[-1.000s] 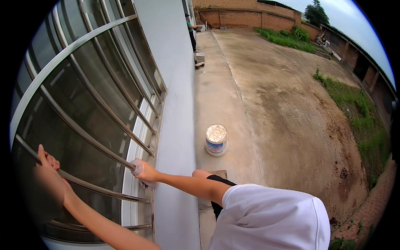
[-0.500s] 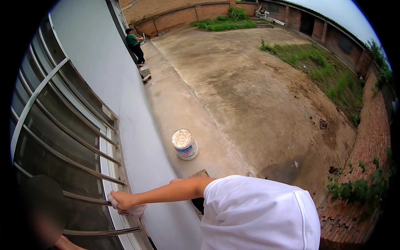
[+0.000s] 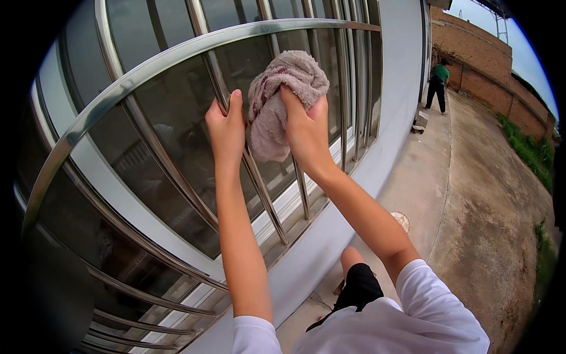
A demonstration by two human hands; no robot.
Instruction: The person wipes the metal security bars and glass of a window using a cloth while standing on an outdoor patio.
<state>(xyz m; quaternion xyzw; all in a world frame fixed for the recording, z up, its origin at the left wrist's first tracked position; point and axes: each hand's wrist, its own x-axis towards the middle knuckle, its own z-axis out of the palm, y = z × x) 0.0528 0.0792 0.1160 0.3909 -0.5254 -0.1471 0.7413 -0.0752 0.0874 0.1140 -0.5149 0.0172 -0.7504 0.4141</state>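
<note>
A crumpled, greyish-pink cloth [image 3: 274, 121] is bunched in my right hand [image 3: 308, 133], whose thumb presses into its folds. The cloth lies against the upright metal bars of a window grille, just under a curved crossbar [image 3: 177, 50]. To its left, my left hand [image 3: 227, 133] is closed around one shiny metal bar [image 3: 259, 186], thumb pointing up. Its other fingers are mostly hidden behind the bar. Both arms reach up and forward from white short sleeves.
Behind the grille are dark window panes [image 3: 171, 135] with a white frame. A pale wall [image 3: 398, 112] runs to the right of it. Part of a round bucket lid [image 3: 400, 222] shows beside my right arm. Farther off, a person in a green top [image 3: 439, 79] stands on the concrete.
My view has swung left to face the grille. My right hand has carried the cloth from the bars' sill end up under the crossbar. My left hand has come into view, holding a bar.
</note>
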